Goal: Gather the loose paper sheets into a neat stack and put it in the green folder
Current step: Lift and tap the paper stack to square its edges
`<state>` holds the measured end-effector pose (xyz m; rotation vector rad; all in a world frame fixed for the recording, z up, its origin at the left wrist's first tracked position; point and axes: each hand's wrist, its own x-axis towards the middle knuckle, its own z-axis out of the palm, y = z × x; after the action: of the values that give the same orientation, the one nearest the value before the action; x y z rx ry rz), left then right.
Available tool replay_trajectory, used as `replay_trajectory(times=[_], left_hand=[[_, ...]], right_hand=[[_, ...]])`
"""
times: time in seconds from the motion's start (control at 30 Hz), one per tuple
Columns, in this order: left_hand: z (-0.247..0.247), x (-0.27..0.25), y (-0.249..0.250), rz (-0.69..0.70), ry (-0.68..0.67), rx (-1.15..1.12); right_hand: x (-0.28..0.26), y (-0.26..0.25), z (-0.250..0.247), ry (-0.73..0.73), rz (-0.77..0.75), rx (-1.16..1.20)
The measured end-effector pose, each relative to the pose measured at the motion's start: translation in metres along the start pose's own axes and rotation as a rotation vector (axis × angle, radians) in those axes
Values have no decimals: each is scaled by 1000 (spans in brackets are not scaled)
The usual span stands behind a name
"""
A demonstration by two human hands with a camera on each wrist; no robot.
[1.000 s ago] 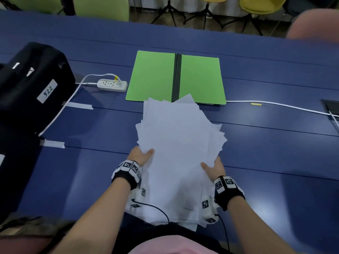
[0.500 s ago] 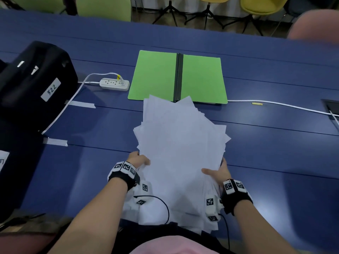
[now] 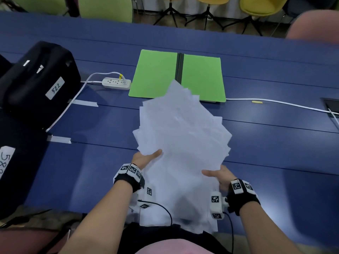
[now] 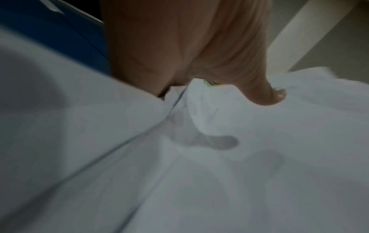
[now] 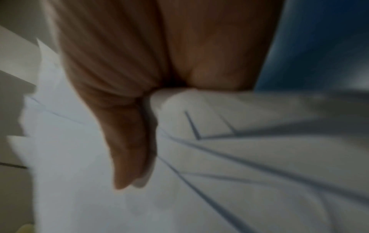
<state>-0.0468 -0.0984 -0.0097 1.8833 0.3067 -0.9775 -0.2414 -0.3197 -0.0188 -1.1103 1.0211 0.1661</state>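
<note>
A fanned, uneven pile of white paper sheets (image 3: pixel 181 143) is tilted up above the blue table (image 3: pixel 275 153), its corners sticking out in all directions. My left hand (image 3: pixel 146 158) grips the pile's left edge with the thumb on top. On the pile's right edge my right hand (image 3: pixel 218 176) grips the same way. Both wrist views are blurred and show a thumb (image 4: pixel 267 96) lying on paper sheets (image 5: pixel 239 173) with the other fingers hidden beneath. The green folder (image 3: pixel 179 76) lies open and flat beyond the pile, a dark spine down its middle; the pile's top corner overlaps its near edge.
A black bag (image 3: pixel 36 79) labelled 522 stands at the left. A white power strip (image 3: pixel 116 83) with its cable lies left of the folder. Another white cable (image 3: pixel 275 102) runs off to the right. Chairs (image 3: pixel 256 4) stand behind the table's far edge.
Both hands have lifted and tilted the pile further, so its far end now reaches over the folder's near edge. The left thumb has come back on top of the sheets.
</note>
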Motion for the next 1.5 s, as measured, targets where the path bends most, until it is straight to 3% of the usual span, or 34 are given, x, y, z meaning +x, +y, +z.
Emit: replay_trajectory(times=[0.07, 0.17, 0.23, 0.33, 0.47, 0.6, 0.67, 0.8, 0.87, 0.93, 1.0, 1.17, 1.27, 1.33, 1.4, 1.5], left_hand=[[-1, 2, -8, 14, 83, 169], [6, -1, -12, 72, 94, 371], [9, -2, -11, 55, 80, 351], [1, 2, -14, -24, 32, 193], [-20, 5, -16, -98, -139, 22], [-31, 68, -54, -208, -231, 140], [-26, 42, -36, -196, -225, 169], [-15, 0, -5, -120, -147, 463], [-14, -8, -5, -85, -113, 530], [-13, -6, -11, -96, -133, 550], [-19, -15, -11, -123, -109, 415], [-18, -2, -12, -145, -63, 464], [-15, 4, -14, -78, 40, 351], [-22, 7, -22, -77, 278, 233], [-32, 5, -29, -176, 525, 144], [-38, 6, -23, -232, 572, 115]], right_hand=[[-2, 11, -3, 37, 19, 25], [-2, 17, 9, 98, 52, -56], [0, 16, 12, 193, 33, -163], [-3, 18, 1, 216, 21, -112], [-26, 18, -12, 132, -20, 54], [-32, 15, -18, -46, -10, 105], [-24, 14, -15, -51, -4, 60], [-16, 2, 3, 158, -30, -242], [-10, 4, 5, 249, -58, -215], [-13, 4, 5, 239, -55, -96], [-15, 6, 1, 190, -23, -15], [-7, 9, 8, 174, -6, -196], [-2, 5, 17, 291, -47, -313], [0, 6, 21, 363, -44, -348], [-2, 6, 24, 398, -26, -378], [-5, 6, 24, 418, -1, -377]])
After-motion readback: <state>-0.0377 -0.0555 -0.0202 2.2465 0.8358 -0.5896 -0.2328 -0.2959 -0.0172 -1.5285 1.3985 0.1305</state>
